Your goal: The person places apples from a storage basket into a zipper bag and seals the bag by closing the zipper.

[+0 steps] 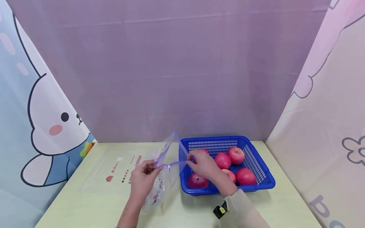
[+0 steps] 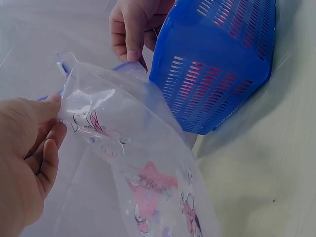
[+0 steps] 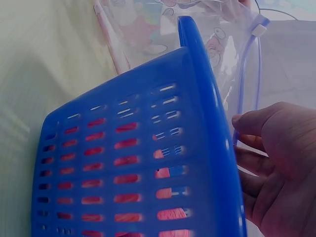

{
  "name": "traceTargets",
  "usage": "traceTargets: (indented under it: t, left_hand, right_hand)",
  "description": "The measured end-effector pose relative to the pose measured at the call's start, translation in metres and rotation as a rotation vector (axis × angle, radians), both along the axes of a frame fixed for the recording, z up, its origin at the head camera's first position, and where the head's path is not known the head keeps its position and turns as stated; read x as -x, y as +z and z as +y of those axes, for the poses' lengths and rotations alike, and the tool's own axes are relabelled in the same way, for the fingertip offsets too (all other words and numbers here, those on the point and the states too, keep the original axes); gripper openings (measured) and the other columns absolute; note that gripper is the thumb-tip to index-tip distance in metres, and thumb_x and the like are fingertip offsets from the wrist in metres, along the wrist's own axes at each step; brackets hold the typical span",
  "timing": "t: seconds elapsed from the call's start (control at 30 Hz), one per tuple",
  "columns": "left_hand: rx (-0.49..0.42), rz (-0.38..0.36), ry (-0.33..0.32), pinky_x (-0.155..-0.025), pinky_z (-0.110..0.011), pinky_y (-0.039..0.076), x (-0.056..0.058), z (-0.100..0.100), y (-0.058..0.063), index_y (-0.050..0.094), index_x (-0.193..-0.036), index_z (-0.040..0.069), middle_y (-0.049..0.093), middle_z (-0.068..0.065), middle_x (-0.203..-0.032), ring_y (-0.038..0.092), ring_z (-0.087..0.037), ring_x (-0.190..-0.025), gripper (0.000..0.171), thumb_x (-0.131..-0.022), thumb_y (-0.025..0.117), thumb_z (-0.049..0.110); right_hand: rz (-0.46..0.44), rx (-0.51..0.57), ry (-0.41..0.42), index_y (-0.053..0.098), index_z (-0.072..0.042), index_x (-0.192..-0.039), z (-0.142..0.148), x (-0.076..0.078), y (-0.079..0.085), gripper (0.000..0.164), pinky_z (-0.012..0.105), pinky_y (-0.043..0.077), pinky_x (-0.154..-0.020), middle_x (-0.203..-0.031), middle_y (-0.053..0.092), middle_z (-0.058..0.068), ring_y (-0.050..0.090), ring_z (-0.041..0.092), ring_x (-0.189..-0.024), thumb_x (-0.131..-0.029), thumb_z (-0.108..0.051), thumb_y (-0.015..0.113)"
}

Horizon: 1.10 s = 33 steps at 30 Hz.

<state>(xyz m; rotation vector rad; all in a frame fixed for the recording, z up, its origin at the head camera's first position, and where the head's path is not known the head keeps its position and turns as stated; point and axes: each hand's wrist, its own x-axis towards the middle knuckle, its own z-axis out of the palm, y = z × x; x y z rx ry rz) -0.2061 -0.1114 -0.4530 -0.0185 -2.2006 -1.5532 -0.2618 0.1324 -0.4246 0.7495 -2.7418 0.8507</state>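
A clear zip bag (image 2: 148, 168) with cartoon prints and a purple zip edge hangs between the two hands, its mouth spread apart. My left hand (image 1: 143, 179) pinches one side of the mouth. On the opposite side, my right hand (image 1: 203, 164) pinches the purple edge between thumb and fingers, over the left side of a blue basket (image 1: 258, 174). A white slider (image 3: 258, 30) sits on the zip in the right wrist view. Several red apples (image 1: 236, 155) lie inside the basket, some partly hidden behind the right hand and forearm.
A flat transparent bag (image 1: 97, 182) with small red and brown prints lies on the left of the pale table (image 1: 94, 209). Behind the table hangs a purple-grey cloth (image 1: 176, 72). Printed cartoon curtains (image 1: 54, 133) stand at both sides.
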Motion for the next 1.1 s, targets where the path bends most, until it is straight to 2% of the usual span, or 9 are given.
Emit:
traceTargets:
  t: [0.23,0.47,0.57,0.7,0.9,1.1]
  left_hand:
    - [0.021,0.024,-0.013,-0.062,-0.025,0.054,0.0,0.001,0.001,0.071,-0.096,0.005,0.068,0.0,-0.08,0.063,-0.017,-0.072,0.022,-0.077,0.082,0.005]
    - [-0.023,-0.056,-0.039,-0.065,-0.024,0.054,-0.001,-0.002,0.004,0.071,-0.098,0.005,0.068,-0.003,-0.083,0.063,-0.02,-0.076,0.024,-0.076,0.082,0.004]
    - [-0.029,-0.051,-0.051,-0.065,-0.025,0.054,-0.001,-0.003,0.005,0.071,-0.097,0.007,0.068,-0.004,-0.083,0.063,-0.02,-0.076,0.024,-0.076,0.082,0.004]
    - [-0.025,-0.038,-0.072,-0.064,-0.026,0.055,-0.001,-0.005,0.005,0.071,-0.096,0.007,0.068,-0.003,-0.081,0.064,-0.02,-0.074,0.023,-0.076,0.082,0.004]
    - [0.013,-0.021,-0.094,-0.064,-0.025,0.054,-0.001,-0.01,0.005,0.072,-0.096,0.008,0.067,-0.002,-0.08,0.063,-0.019,-0.073,0.023,-0.076,0.082,0.003]
    - [0.03,-0.025,-0.115,-0.067,-0.025,0.055,-0.004,-0.013,0.005,0.071,-0.095,0.01,0.067,-0.001,-0.081,0.064,-0.017,-0.074,0.022,-0.076,0.082,0.003]
  right_hand:
    - [0.014,-0.001,0.004,0.067,-0.014,-0.104,0.005,-0.001,0.005,0.018,0.028,0.045,-0.058,-0.077,0.058,-0.007,0.053,0.012,-0.066,-0.088,-0.021,0.072]
    - [0.031,-0.065,-0.001,0.066,-0.015,-0.104,0.011,0.001,0.007,0.018,0.027,0.047,-0.064,-0.09,0.065,-0.003,0.053,0.01,-0.073,-0.089,-0.022,0.071]
    - [0.043,-0.069,-0.003,0.067,-0.017,-0.101,0.015,0.001,0.011,0.015,0.025,0.047,-0.063,-0.087,0.065,-0.006,0.053,0.008,-0.07,-0.089,-0.022,0.072]
    - [0.013,-0.043,0.0,0.066,-0.02,-0.094,0.021,0.003,0.017,0.007,0.025,0.048,-0.06,-0.079,0.062,-0.011,0.053,0.006,-0.066,-0.089,-0.022,0.071]
    - [-0.051,-0.027,0.023,0.068,-0.019,-0.091,0.031,0.008,0.028,0.003,0.028,0.049,-0.065,-0.078,0.062,-0.014,0.056,0.008,-0.072,-0.091,-0.022,0.068]
    - [-0.052,-0.083,-0.03,0.068,-0.019,-0.091,0.043,0.012,0.04,0.004,0.031,0.048,-0.066,-0.079,0.064,-0.011,0.056,0.008,-0.068,-0.089,-0.021,0.071]
